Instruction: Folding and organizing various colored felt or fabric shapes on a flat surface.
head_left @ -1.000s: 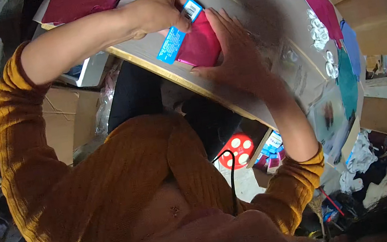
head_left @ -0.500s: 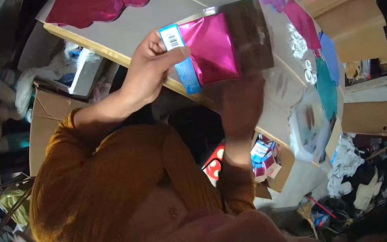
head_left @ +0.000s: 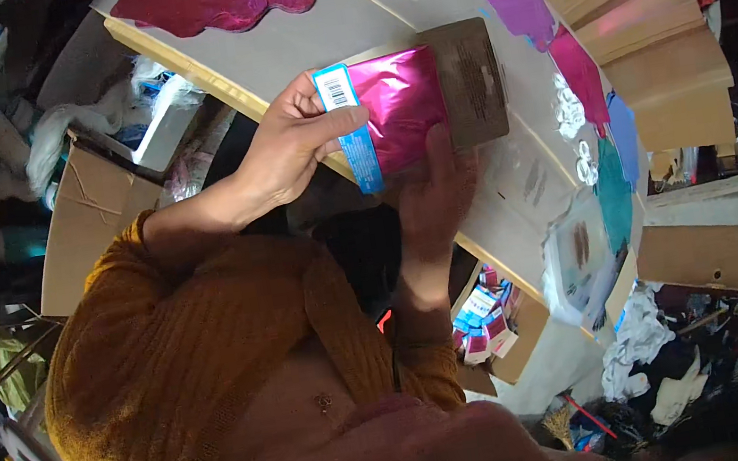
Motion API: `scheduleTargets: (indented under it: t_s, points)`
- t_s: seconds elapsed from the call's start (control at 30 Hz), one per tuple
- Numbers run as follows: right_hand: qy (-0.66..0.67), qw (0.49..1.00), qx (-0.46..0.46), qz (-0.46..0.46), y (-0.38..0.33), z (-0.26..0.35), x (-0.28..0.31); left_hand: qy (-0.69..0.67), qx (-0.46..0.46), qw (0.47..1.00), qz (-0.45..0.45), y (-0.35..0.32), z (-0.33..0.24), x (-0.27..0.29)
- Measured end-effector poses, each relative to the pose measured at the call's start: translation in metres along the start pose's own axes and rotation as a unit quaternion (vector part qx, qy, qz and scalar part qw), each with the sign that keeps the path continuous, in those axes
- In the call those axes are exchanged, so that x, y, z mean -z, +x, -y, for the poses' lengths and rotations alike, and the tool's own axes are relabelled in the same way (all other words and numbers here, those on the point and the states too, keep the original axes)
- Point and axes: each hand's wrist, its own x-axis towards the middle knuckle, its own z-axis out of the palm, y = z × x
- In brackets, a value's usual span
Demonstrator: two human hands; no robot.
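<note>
— What do the hands hold now?

— The left hand (head_left: 294,146) grips a flat pink foil packet (head_left: 402,101) by its blue edge, thumb across it. The right hand (head_left: 435,192) supports it from below, fingers closed on it.

— Where is the packet?

— Lifted above the grey table (head_left: 373,1), with a brown card (head_left: 470,77) behind it.

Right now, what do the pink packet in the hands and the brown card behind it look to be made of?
Packet: probably metallic foil or foil-coated film; its magenta face is glossy, creased and catches light. Its blue edge strip looks like printed paper or a label, matte. Card: likely plain cardboard or kraft board; flat, dull brown, no shine. Left hand and right hand hold them.
</note>
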Motion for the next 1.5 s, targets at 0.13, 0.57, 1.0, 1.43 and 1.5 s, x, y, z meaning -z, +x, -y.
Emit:
scheduleTargets:
  t_s: [0.13, 0.57, 1.0, 1.43, 1.5]
  points:
    - [0.005, 0.999, 0.027, -0.035, -0.002, -0.001, -0.003, 0.011, -0.015, 1.0, -0.013, 0.002, 0.007, -0.003]
    - [0.435, 0.883, -0.136, -0.11, 0.014, 0.014, -0.015, -0.005, -0.01, 0.999, -0.031, 0.002, 0.007, -0.008]
    - [0.379, 0.888, -0.253, -0.065, 0.008, 0.021, -0.02, -0.009, -0.041, 0.999, -0.022, 0.008, 0.006, -0.012]
    - [0.321, 0.903, -0.271, -0.085, 0.013, 0.035, -0.016, 0.009, -0.072, 0.997, -0.009, 0.017, 0.001, -0.023]
    - [0.3, 0.905, -0.286, -0.093, 0.011, 0.031, -0.018, 0.012, -0.073, 0.997, -0.018, 0.018, 0.001, -0.021]
